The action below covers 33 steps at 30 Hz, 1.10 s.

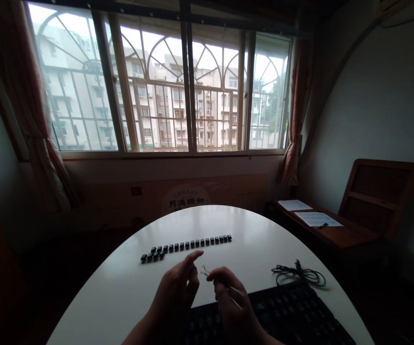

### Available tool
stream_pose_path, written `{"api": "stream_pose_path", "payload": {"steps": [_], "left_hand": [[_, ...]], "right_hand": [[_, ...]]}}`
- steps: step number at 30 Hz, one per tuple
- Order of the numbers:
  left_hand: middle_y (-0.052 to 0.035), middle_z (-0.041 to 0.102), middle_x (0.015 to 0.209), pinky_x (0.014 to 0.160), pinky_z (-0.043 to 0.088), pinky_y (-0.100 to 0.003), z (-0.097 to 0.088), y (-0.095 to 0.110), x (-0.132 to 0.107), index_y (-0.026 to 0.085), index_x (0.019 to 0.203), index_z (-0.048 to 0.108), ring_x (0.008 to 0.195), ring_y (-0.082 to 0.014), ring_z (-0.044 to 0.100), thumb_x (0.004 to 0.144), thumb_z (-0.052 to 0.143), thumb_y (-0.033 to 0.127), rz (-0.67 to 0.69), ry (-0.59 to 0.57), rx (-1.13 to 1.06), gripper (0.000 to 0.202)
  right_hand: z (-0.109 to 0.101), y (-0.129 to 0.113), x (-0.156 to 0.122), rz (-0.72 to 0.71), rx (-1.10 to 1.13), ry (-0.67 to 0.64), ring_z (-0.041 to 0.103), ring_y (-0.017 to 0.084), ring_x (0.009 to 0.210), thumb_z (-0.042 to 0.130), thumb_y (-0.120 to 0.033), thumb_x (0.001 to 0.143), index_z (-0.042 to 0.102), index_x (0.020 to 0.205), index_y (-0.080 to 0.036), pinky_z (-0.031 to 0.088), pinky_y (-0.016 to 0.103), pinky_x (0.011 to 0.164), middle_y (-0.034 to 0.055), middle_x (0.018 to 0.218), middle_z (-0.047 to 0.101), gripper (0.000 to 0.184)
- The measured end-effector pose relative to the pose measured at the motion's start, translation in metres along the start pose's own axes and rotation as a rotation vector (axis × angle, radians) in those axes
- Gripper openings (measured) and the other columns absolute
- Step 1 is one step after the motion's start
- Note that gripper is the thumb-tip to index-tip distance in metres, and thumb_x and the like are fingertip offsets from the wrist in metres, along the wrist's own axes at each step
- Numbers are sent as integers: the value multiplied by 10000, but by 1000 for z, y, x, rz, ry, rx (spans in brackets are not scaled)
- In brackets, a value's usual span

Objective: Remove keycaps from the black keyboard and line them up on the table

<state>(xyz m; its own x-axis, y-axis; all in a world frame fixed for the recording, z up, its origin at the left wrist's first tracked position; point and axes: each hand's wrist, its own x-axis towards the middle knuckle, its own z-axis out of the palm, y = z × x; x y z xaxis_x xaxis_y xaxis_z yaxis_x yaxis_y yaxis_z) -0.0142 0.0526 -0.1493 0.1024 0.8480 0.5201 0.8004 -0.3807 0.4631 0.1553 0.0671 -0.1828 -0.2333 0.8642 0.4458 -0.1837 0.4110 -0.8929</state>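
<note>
My left hand (178, 287) hovers over the white round table (120, 287), index finger stretched toward my right hand, other fingers loosely curled; nothing shows in it. My right hand (228, 297) is closed in a pinch on a thin wire keycap puller (207, 273), whose metal prongs stick out toward the left fingertip. Just beneath both hands lies a black keyboard (285, 311) at the table's near edge. A row of several black keycaps (187, 246) is lined up across the middle of the table, beyond the hands.
A coiled black cable (300, 274) lies right of the hands by the keyboard. A wooden bench (336, 235) with papers (316, 219) stands at the right wall. A barred window (163, 86) with curtains is behind the table.
</note>
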Motion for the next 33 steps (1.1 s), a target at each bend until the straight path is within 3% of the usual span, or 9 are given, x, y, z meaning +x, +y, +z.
{"api": "stream_pose_path", "payload": {"steps": [3, 6, 10, 13, 16, 19, 24, 28, 33], "left_hand": [[5, 566, 692, 557, 411, -248, -7, 0, 3, 202, 1263, 511, 566, -146, 530, 920, 327, 267, -43, 30, -27, 395], [6, 562, 698, 559, 408, -252, -13, -3, 5, 182, 1265, 514, 565, -145, 520, 928, 316, 290, -90, 32, -79, 405], [18, 564, 688, 587, 419, -248, -10, -7, 6, 186, 1276, 503, 586, -138, 526, 924, 351, 310, -50, -82, -178, 403], [29, 561, 686, 600, 421, -241, -4, -9, 6, 196, 1285, 497, 591, -127, 516, 903, 384, 292, -27, -176, -262, 409], [23, 568, 717, 617, 429, -246, 0, -11, 6, 194, 1281, 503, 622, -127, 523, 868, 425, 265, 4, -238, -332, 427], [24, 564, 716, 615, 441, -253, 1, -14, 6, 196, 1288, 497, 623, -129, 519, 861, 433, 272, 2, -265, -390, 438], [30, 566, 711, 608, 464, -255, 5, -18, 5, 201, 1337, 456, 639, -133, 533, 868, 436, 286, -52, -322, -470, 477], [15, 620, 776, 690, 492, -284, 7, -16, 2, 205, 1354, 444, 702, -141, 584, 857, 477, 222, -15, -388, -542, 498], [-11, 655, 827, 769, 508, -321, 6, -14, 1, 191, 1402, 405, 778, -164, 633, 878, 496, 207, -39, -423, -611, 532]], "right_hand": [[-5, 7, 8, 128, 37, 60, 414, 118, 515, 514, -404, 919, 644, 926, -196, 348, 220, 445, -11, 639, 466, 245], [-9, 7, 12, 112, 30, 38, 432, 128, 547, 461, -475, 948, 649, 897, -184, 358, 223, 457, -4, 635, 466, 350], [-11, -8, 8, -137, -170, -73, 560, 181, 748, 300, -458, 1017, 713, 881, -202, 482, 301, 649, 73, 836, 597, 504], [-12, -21, 5, -390, -368, -160, 574, 236, 926, 358, -364, 1010, 721, 1040, -257, 487, 382, 800, 97, 981, 633, 380], [-15, -25, 6, -512, -507, -209, 584, 240, 855, 416, -229, 976, 653, 1203, -281, 476, 382, 746, 92, 952, 667, 332], [-18, -21, 8, -464, -587, -234, 577, 204, 696, 396, -156, 963, 615, 1259, -276, 444, 325, 636, 67, 840, 675, 387], [-22, -10, 11, -327, -631, -245, 585, 155, 620, 468, -184, 946, 613, 1263, -277, 433, 268, 584, 49, 890, 685, 360], [-21, -7, 11, -322, -662, -261, 615, 163, 647, 591, -209, 879, 673, 1181, -305, 457, 263, 593, 34, 868, 670, 326], [-19, -8, 9, -285, -645, -319, 664, 205, 758, 612, -193, 872, 675, 1178, -299, 519, 318, 692, 49, 964, 687, 329]]}}
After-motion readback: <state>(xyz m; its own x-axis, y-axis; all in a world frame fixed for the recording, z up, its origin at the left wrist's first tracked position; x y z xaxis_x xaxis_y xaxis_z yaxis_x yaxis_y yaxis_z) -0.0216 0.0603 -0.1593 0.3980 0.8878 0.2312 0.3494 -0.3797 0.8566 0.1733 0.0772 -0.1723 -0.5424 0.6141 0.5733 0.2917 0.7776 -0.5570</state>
